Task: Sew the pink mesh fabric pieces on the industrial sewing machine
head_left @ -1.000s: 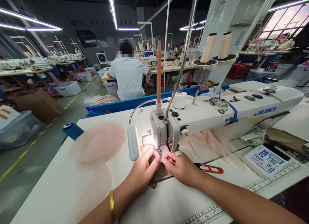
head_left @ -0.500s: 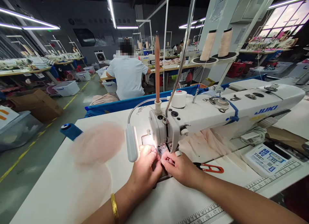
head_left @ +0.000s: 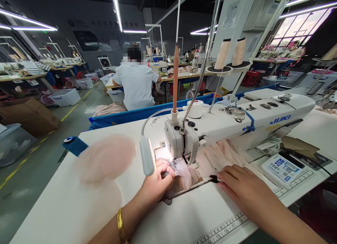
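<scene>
My left hand (head_left: 158,179) is closed in a pinch on the edge of a sheer pale pink fabric (head_left: 184,175), right beside the needle area of a white sewing machine (head_left: 181,137). More of this fabric lies bunched under the machine's arm. To the right, my right hand (head_left: 237,186) is closed over the thread snips (head_left: 214,179) on the tabletop. Only their black blades show, pointing left; the fingers cover the orange handle. A small lamp (head_left: 147,156) on a bent neck lights the stitching spot, just above my left hand.
Sheer pink fabric (head_left: 107,159) spreads over the left of the white table, near a blue thread cone (head_left: 75,145). A printed white box (head_left: 283,168) stands at right, behind a ruler strip (head_left: 223,230). A blue cloth trough (head_left: 113,119) borders the far edge; a person (head_left: 137,84) sits beyond.
My right hand has left the needle area, moving right onto the thread snips. My left hand stays by the needle with the fabric, now more exposed. The view has shifted slightly.
</scene>
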Demonstrator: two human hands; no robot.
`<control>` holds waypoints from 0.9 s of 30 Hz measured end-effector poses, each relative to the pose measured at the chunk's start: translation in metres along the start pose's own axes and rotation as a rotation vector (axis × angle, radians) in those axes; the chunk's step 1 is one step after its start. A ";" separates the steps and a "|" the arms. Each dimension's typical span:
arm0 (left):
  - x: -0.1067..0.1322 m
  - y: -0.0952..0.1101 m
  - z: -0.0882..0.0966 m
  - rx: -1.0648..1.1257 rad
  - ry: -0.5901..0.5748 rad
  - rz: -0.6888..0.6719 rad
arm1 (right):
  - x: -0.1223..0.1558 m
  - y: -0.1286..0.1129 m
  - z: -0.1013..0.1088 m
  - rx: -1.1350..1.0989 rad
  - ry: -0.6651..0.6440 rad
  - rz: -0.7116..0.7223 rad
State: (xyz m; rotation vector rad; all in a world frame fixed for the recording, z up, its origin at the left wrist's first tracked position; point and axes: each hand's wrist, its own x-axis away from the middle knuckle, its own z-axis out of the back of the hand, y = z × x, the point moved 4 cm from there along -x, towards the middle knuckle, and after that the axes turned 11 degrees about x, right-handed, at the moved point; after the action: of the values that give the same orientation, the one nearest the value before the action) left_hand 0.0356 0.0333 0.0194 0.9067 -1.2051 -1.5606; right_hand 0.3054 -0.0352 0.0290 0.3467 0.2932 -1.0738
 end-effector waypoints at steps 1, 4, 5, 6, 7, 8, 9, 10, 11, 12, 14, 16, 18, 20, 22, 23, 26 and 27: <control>0.000 0.000 0.000 0.013 -0.002 0.008 | 0.012 0.009 -0.005 0.041 -0.007 -0.012; 0.001 -0.001 0.000 0.054 0.003 0.022 | 0.038 0.024 -0.022 0.094 -0.009 0.017; 0.001 -0.001 0.000 0.068 0.002 0.026 | 0.043 0.024 -0.025 0.091 0.004 0.027; 0.001 -0.002 0.000 0.084 0.004 0.036 | 0.047 0.023 -0.024 0.069 0.026 0.024; 0.002 -0.003 0.000 0.103 0.006 0.059 | 0.048 0.020 -0.021 0.026 0.050 0.008; 0.003 -0.004 -0.001 0.124 0.008 0.095 | 0.048 0.015 -0.014 -0.036 0.076 -0.017; 0.004 -0.006 -0.002 0.143 0.010 0.137 | 0.046 0.010 -0.006 -0.111 0.095 -0.050; 0.005 -0.007 -0.002 0.159 0.016 0.174 | 0.042 0.003 0.002 -0.190 0.103 -0.084; 0.006 -0.007 -0.002 0.169 0.026 0.194 | 0.036 -0.004 0.009 -0.260 0.094 -0.107; 0.006 -0.007 -0.002 0.170 0.034 0.193 | 0.029 -0.014 0.016 -0.318 0.084 -0.110; 0.005 -0.003 -0.001 0.153 0.051 0.140 | 0.011 -0.034 0.022 -0.400 0.068 -0.076; 0.004 0.001 0.000 0.128 0.073 0.078 | -0.008 -0.053 0.021 -0.435 0.104 -0.001; 0.001 0.003 0.002 0.096 0.079 0.045 | -0.025 -0.068 0.013 -0.396 0.148 0.048; -0.002 0.002 0.003 0.071 0.065 0.041 | -0.038 -0.076 0.002 -0.366 0.167 0.061; -0.003 0.001 0.004 0.062 0.047 0.055 | -0.047 -0.079 -0.007 -0.399 0.141 0.029; -0.003 0.001 0.004 0.065 0.043 0.065 | -0.050 -0.079 -0.010 -0.444 0.111 0.005; -0.001 0.001 0.003 0.107 0.050 0.119 | -0.055 -0.079 -0.015 -0.623 -0.035 -0.070; 0.000 0.002 0.002 0.133 0.058 0.139 | -0.056 -0.079 -0.016 -0.665 -0.085 -0.088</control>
State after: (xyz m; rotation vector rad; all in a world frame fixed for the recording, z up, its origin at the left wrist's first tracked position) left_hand 0.0340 0.0340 0.0217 0.9269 -1.3139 -1.3476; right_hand 0.2084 -0.0181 0.0263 -0.3089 0.5699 -1.0113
